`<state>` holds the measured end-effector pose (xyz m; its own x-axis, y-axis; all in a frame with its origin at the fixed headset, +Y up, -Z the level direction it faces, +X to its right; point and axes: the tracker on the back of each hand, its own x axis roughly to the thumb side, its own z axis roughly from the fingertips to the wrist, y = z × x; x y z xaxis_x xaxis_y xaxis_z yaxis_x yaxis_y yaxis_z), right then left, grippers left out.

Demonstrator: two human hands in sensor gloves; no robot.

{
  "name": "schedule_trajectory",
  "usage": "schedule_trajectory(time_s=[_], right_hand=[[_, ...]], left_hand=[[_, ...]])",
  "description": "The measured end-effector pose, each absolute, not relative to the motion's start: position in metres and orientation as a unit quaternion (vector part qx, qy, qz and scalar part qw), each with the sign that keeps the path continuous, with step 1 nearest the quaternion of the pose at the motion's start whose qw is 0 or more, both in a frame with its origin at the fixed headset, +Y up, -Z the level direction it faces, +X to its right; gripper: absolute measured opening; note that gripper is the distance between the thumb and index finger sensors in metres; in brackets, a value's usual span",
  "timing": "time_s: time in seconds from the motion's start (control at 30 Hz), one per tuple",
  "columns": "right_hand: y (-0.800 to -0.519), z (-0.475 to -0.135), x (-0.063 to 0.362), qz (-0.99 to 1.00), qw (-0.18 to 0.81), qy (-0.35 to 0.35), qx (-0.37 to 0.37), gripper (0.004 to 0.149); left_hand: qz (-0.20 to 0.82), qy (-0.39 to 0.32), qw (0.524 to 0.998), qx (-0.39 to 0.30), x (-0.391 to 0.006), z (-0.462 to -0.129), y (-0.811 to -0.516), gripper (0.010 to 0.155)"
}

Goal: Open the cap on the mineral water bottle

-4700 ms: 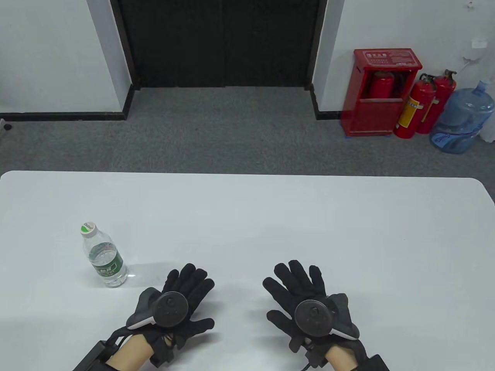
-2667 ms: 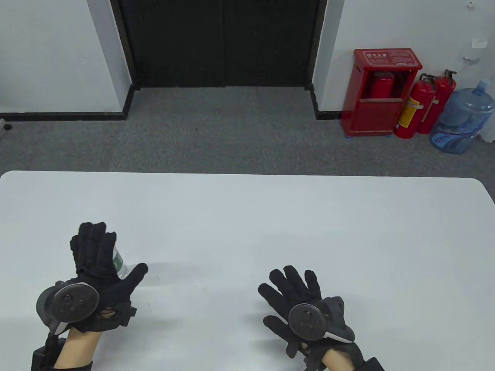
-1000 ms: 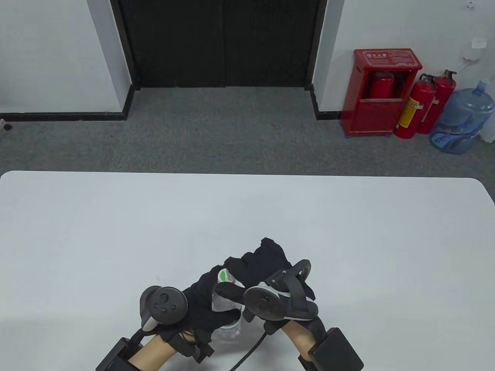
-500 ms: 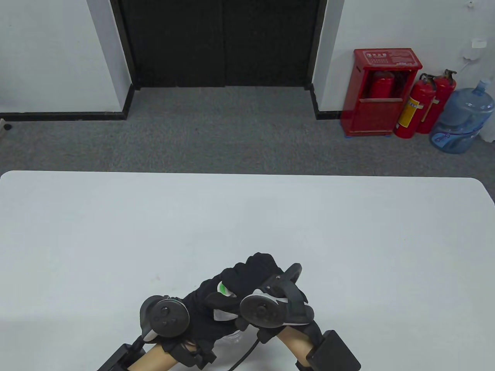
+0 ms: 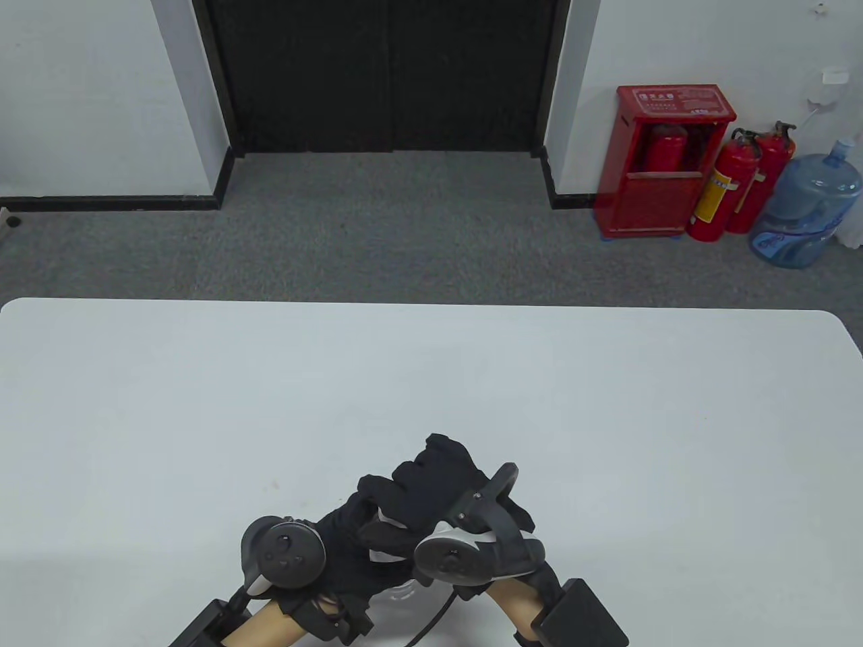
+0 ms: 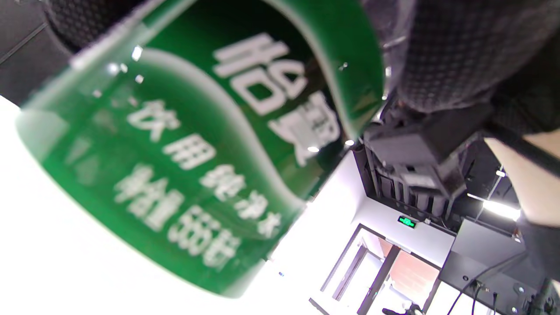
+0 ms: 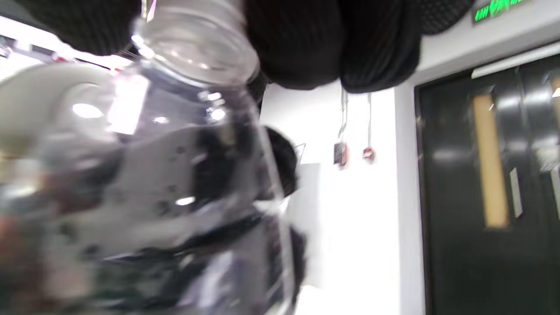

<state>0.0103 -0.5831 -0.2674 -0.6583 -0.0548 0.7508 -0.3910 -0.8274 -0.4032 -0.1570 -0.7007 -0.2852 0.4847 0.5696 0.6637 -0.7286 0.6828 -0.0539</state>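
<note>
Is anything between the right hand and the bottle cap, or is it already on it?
Nothing between: in the table view the right hand covers the cap entirely, and the right wrist view shows its fingers around the bottle top.

Office: extinguishers [image 5: 735, 183], water jug [image 5: 806, 209].
</note>
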Motion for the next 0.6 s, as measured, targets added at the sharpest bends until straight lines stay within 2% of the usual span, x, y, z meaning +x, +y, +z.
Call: schedule_trajectory(time_s=[0.1,0.33,0.47,0.53,0.6], right_hand=[[-0.5823,-0.2652,0.0074,0.871,0.097,-0.246,0.414,0.052],[-0.5822,-0.2674,0.0132,0.857,0.127,-0.218,0.449,0.06],[-0.5826,-0.271,0.0165,0.856,0.159,-0.171,0.46,0.062],[-0.5841,-0.2723,0.0164,0.856,0.169,-0.182,0.453,0.059],[-0.5855,-0.2736,0.0158,0.864,0.165,-0.192,0.436,0.068]], left_hand=[[0.386,-0.337,0.851,0.115,-0.1562,-0.2841,-0.7019,0.096],[0.387,-0.335,0.851,0.119,-0.157,-0.284,-0.7014,0.096],[0.393,-0.331,0.85,0.119,-0.1606,-0.2858,-0.7016,0.096],[0.396,-0.33,0.849,0.118,-0.1608,-0.286,-0.7013,0.096],[0.396,-0.331,0.849,0.117,-0.1605,-0.2853,-0.7014,0.096]])
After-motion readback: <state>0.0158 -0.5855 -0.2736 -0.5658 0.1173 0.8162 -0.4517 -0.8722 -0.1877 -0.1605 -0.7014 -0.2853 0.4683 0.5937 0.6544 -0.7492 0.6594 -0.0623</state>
